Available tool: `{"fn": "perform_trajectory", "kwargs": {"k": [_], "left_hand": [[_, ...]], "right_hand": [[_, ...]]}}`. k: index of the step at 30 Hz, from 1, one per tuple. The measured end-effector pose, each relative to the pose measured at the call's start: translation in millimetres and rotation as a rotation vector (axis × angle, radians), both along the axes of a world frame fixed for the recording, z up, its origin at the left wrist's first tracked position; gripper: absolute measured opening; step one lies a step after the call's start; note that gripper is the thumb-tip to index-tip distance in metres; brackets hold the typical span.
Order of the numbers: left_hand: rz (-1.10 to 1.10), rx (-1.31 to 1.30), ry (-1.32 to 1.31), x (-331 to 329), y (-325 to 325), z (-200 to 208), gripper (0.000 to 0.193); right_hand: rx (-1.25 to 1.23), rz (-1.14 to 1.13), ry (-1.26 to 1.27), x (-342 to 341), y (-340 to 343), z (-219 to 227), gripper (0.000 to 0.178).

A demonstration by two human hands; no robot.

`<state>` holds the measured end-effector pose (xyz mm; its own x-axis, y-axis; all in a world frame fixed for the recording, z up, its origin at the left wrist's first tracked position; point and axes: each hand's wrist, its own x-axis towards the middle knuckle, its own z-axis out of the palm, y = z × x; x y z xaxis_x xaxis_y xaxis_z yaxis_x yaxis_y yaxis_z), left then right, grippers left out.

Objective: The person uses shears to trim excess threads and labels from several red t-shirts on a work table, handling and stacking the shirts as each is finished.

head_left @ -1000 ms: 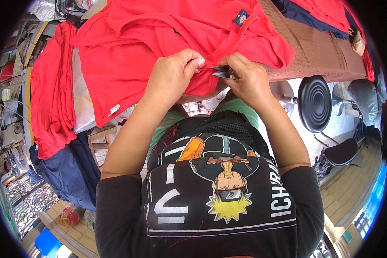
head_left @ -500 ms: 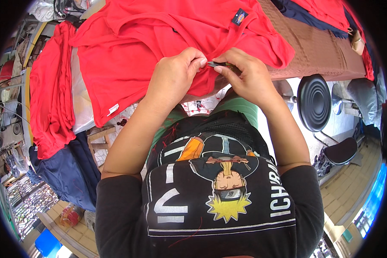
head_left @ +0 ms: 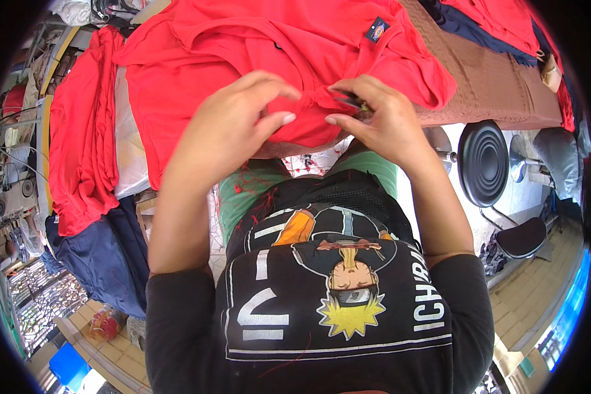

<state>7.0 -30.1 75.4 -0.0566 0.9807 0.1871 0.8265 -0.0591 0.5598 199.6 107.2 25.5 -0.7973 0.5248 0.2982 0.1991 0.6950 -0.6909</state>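
Observation:
A red garment (head_left: pixel 223 62) lies spread over the near part of the table, a dark neck label (head_left: pixel 377 30) showing at its upper right. My left hand (head_left: pixel 243 115) hovers over the garment's near side, thumb and fingers apart with nothing between them. Across a small gap, my right hand (head_left: pixel 387 121) holds a pair of small dark thread snips (head_left: pixel 349 100), its blades pointing left. The fingers partly cover the snips' handles. Below both hands, the garment's near edge hangs toward my lap.
A brown cloth (head_left: pixel 499 92) covers the table. Red fabric (head_left: pixel 82 138) hangs at the left above navy fabric (head_left: pixel 102 256). More red garments (head_left: pixel 505 23) lie at the far right. A round black stool (head_left: pixel 483 161) and a black seat (head_left: pixel 522 234) stand to the right.
My left hand has let go of the red garment and moved left, its fingers opening. The right hand has shifted slightly right, still with the snips. The garment's lower left part has shifted.

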Motion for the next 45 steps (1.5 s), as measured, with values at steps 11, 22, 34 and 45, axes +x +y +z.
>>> {"fn": "perform_trajectory", "kwargs": {"k": [11,22,34,45], "left_hand": [[0.085,0.123,-0.137,15,33,-54,0.015],[0.137,0.001,-0.402,13,32,-47,0.013],[0.144,-0.106,-0.05,-7,5,-37,0.023],[-0.024,-0.437,0.127,-33,-59,47,0.024]], "right_hand": [[-0.221,-0.021,-0.016,-2,7,-15,0.02],[-0.21,-0.055,0.14,-17,6,-19,0.017],[-0.183,-0.073,0.148,-20,7,-20,0.014],[-0.227,-0.095,0.1,-18,10,-19,0.014]]}}
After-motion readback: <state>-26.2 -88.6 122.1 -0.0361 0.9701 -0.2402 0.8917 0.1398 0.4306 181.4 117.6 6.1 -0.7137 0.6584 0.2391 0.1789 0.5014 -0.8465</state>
